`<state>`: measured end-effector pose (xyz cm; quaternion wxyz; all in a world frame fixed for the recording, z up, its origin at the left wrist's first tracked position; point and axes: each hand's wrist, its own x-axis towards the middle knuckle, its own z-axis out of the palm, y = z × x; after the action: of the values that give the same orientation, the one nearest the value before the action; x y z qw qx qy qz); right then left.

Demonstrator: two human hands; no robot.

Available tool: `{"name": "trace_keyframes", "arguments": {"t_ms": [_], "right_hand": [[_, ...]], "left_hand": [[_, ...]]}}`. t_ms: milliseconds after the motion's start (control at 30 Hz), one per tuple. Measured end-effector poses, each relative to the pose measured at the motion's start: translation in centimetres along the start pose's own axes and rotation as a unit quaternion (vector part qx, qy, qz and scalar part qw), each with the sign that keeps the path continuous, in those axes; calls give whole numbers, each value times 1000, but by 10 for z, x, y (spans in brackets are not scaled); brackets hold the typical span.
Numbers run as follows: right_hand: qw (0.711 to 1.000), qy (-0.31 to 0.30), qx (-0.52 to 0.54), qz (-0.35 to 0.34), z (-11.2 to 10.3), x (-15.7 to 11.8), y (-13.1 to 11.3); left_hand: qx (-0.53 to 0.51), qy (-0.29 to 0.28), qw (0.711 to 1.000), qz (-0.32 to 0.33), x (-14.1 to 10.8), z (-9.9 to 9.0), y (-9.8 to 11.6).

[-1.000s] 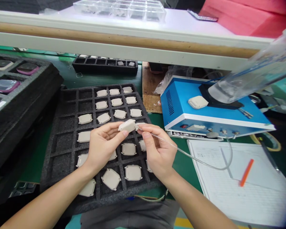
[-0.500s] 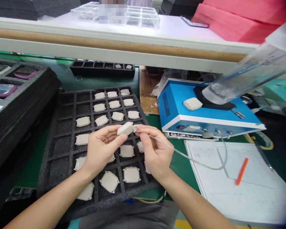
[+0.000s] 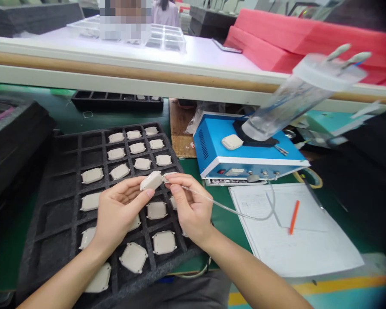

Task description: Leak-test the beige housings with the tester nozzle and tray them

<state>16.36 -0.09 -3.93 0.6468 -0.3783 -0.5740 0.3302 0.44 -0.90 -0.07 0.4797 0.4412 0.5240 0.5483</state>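
Note:
My left hand pinches a beige watch case between thumb and fingers, tilted above the tray. My right hand is closed on the end of a clear cable, whose tip meets the case's right edge. That cable loops to the front of a blue box. Beneath both hands lies a black foam tray with beige cases in many compartments, such as one near its front right. Another beige case rests on top of the blue box.
A clear cylinder leans on the blue box. Papers with an orange stick lie at the right. Dark foam trays are stacked at the left. A raised shelf crosses behind, bearing red foam and a person beyond.
The view has swung to the right, so the scene appears shifted left and more of the cylinder shows. Both hands keep the same hold on the case and cable.

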Motion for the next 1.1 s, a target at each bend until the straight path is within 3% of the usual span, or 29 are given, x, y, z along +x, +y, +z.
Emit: {"name": "trace_keyframes", "arguments": {"t_ms": [1100], "right_hand": [[1000, 10, 10, -12, 4, 5, 0]], "left_hand": [[21, 22, 999, -17, 4, -1, 1]]}}
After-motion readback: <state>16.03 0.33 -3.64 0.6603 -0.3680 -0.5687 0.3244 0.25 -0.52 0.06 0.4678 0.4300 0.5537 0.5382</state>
